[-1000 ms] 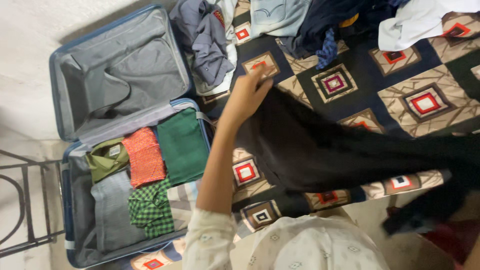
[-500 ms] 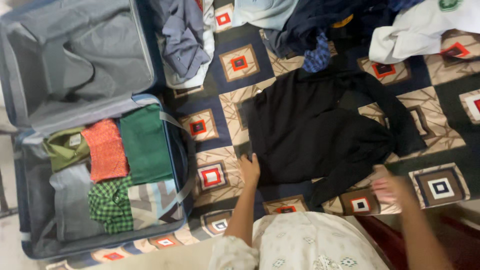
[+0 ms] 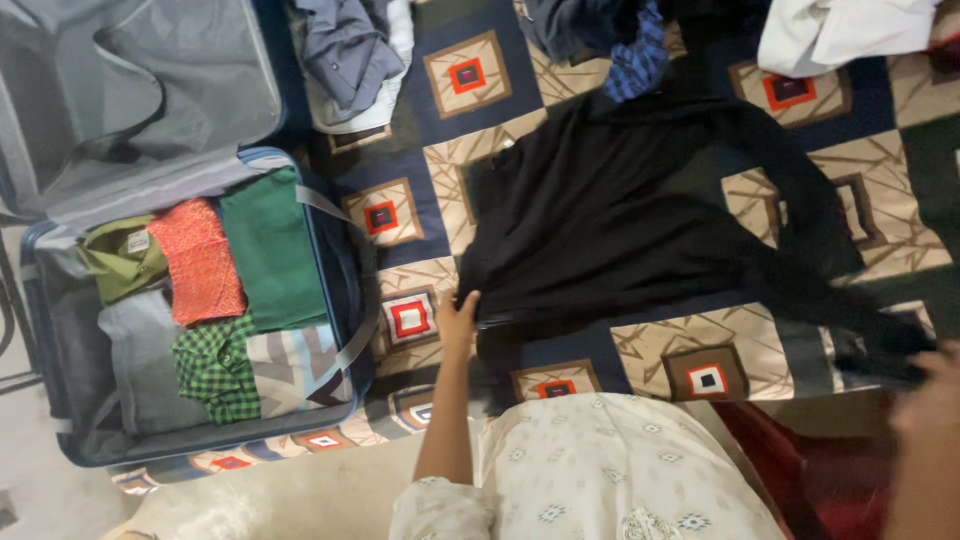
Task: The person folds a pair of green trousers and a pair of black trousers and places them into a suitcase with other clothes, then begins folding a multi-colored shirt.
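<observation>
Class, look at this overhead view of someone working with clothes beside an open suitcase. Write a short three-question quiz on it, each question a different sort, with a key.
1. True or false: the black garment lies spread on the patterned bedspread.
2. Which folded item in the suitcase lies nearest the bedspread side? A) orange cloth B) green cloth C) olive shirt
3. Fill in: the left hand rests at the near ____ of the black garment.

Key: 1 true; 2 B; 3 edge. The right hand, blurred at the frame's right, is by the garment's sleeve end; its grip is unclear.
</observation>
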